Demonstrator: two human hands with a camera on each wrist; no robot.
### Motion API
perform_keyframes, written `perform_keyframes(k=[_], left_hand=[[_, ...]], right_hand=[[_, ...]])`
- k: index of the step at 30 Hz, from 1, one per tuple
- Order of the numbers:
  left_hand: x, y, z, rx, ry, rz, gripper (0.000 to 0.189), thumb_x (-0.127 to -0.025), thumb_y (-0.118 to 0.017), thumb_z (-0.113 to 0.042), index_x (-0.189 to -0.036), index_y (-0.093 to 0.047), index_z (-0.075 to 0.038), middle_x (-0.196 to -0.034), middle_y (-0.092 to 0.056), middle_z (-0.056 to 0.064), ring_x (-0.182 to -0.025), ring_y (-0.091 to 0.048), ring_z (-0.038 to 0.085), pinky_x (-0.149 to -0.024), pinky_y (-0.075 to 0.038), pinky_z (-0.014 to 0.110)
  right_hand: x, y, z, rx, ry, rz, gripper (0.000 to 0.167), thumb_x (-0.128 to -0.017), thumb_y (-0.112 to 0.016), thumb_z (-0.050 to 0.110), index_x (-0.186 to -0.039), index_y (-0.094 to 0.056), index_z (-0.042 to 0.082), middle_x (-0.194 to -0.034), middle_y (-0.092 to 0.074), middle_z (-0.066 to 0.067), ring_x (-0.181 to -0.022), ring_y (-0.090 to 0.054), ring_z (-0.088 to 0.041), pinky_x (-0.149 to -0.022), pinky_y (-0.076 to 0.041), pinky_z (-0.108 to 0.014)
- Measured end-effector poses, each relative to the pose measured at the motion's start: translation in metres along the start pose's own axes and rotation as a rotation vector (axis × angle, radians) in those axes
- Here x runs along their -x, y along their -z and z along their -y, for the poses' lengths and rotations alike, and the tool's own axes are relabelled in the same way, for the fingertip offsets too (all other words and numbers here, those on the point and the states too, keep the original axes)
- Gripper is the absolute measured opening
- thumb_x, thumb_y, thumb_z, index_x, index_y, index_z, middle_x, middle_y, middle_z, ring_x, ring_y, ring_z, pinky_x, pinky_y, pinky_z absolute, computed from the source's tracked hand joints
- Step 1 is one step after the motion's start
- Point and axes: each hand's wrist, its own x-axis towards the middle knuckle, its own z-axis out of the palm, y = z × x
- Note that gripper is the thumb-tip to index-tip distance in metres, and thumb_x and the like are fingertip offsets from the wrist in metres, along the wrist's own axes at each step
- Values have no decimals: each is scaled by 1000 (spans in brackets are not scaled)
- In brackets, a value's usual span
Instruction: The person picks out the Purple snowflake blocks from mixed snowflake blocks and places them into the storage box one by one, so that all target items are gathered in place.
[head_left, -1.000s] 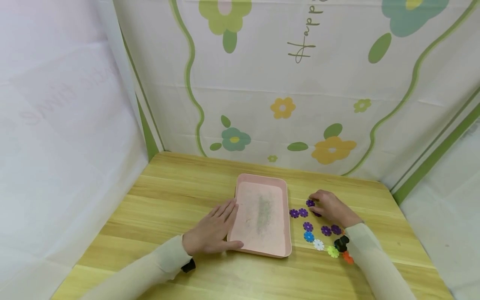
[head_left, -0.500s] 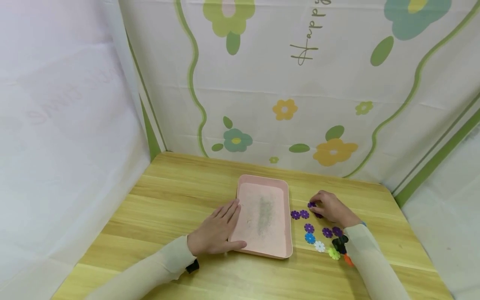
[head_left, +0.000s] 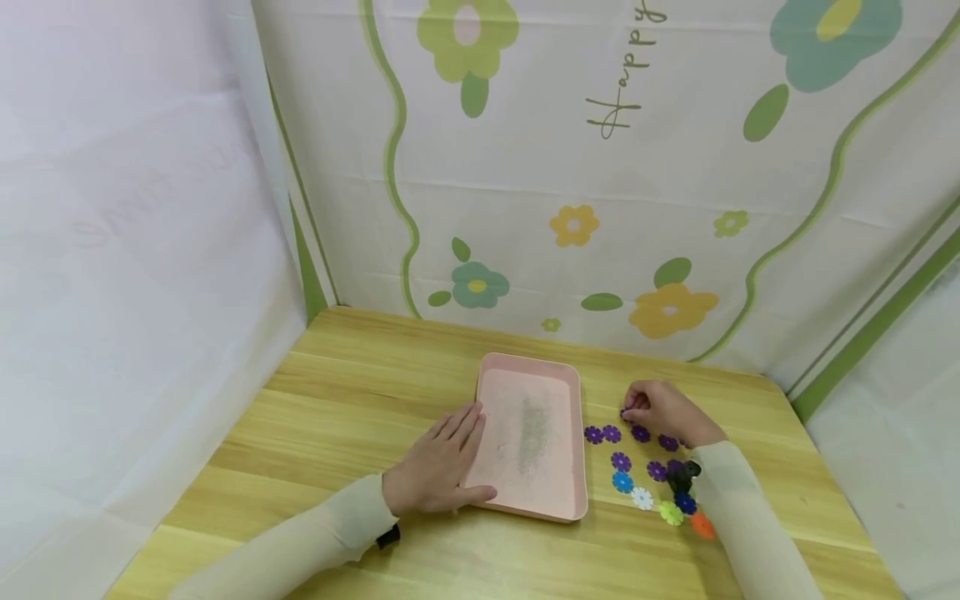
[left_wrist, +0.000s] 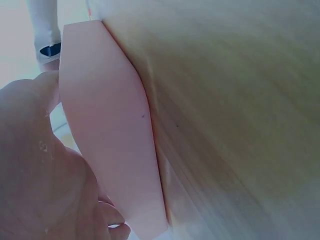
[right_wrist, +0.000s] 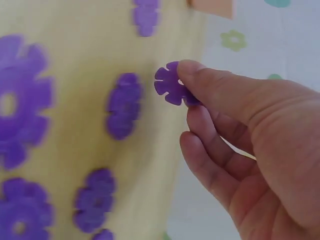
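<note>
My left hand [head_left: 438, 467] rests with straight, spread fingers on the left rim of a pink tray [head_left: 558, 400]. In the left wrist view, the tray's outer wall [left_wrist: 110, 115] fills the middle beside the hand [left_wrist: 35, 145]. My right hand [head_left: 671, 412] pinches a purple flower-shaped plastic disc [right_wrist: 168, 86] between thumb and fingertips, raised off the table. Beneath and around that hand lie several more purple discs, among them one just below the fingers [head_left: 641, 433] and a touching pair [head_left: 603, 434] by the tray's right side.
Below the purple discs runs a curved row: light blue disc [head_left: 622, 482], white disc [head_left: 642, 498], yellow-green disc [head_left: 671, 512], dark blue disc [head_left: 686, 502] and orange disc [head_left: 702, 525]. The right sleeve and wrist camera partly cover this area. A flower-printed cloth [head_left: 525, 183] stands behind the wooden table [head_left: 360, 358].
My right hand has lifted the purple disc off the table, uncovering the discs beneath its fingers. The left hand stays on the tray. The head view has shifted slightly.
</note>
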Motion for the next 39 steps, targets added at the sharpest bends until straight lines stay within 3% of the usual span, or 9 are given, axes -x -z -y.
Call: perform_keyframes(k=[10,17,24,31,39], left_hand=[[0,1,-1,-13,-5,5,104,-102,-44,-73,-163,-25,9,-174,-21,28,-163,-23,42,-129,-33,53],[1,1,-3,-11,1,20,103,-102,-45,-72,-163,-25,9,-174,-20,28,-163,-22,42,-130,-32,51],[0,-11,1,-33,-25,-50,103,-102,-42,-73,-162,-28,9,-173,-24,28,-162,-25,41,-129,-34,53],[-1,-2,-3,-21,-14,8,104,-102,-43,-73,-163,-26,9,-173,-21,29,-162,-24,42,-129,-34,52],[0,3,-4,-33,-13,23,102,-102,-46,-71,-163,-26,9,-173,-21,29,-162,-24,42,-129,-33,52]], right_hand=[[-14,24,17,-120,21,-22,9,-103,-70,15,-101,-76,9,-94,-76,-4,-89,-72,-29,-72,-58,-25],[-28,26,47,-242,-3,39,17,-105,-69,24,-106,-79,11,-98,-78,-8,-94,-74,-33,-85,-64,-48],[-50,17,81,-335,19,107,19,-105,-68,22,-109,-79,7,-101,-79,-12,-95,-76,-31,-90,-65,-49],[-75,3,110,-396,-24,163,21,-105,-68,16,-111,-78,-1,-103,-80,-15,-101,-76,-40,-90,-65,-47],[-101,-26,139,-436,-97,87,18,-102,-70,13,-102,-81,-1,-98,-81,-17,-89,-77,-31,-86,-66,-42]])
